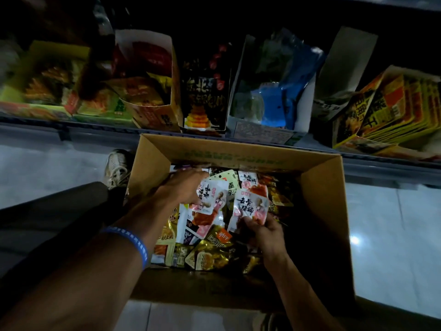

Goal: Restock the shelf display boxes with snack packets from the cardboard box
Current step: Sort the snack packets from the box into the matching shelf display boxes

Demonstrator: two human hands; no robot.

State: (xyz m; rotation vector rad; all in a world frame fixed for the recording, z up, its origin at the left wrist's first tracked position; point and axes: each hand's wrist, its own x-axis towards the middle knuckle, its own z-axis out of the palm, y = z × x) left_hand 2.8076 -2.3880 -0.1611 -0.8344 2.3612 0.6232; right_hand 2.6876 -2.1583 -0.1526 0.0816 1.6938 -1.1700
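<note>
In the cardboard box, hands hide packets' lower edges.

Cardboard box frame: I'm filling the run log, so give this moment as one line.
stage: picking | left hand: holds white-pink packet | right hand: holds matching packet | both inside cardboard box

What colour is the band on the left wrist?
Blue, with pale lettering; the wristband shows clearly in the head view.
</note>
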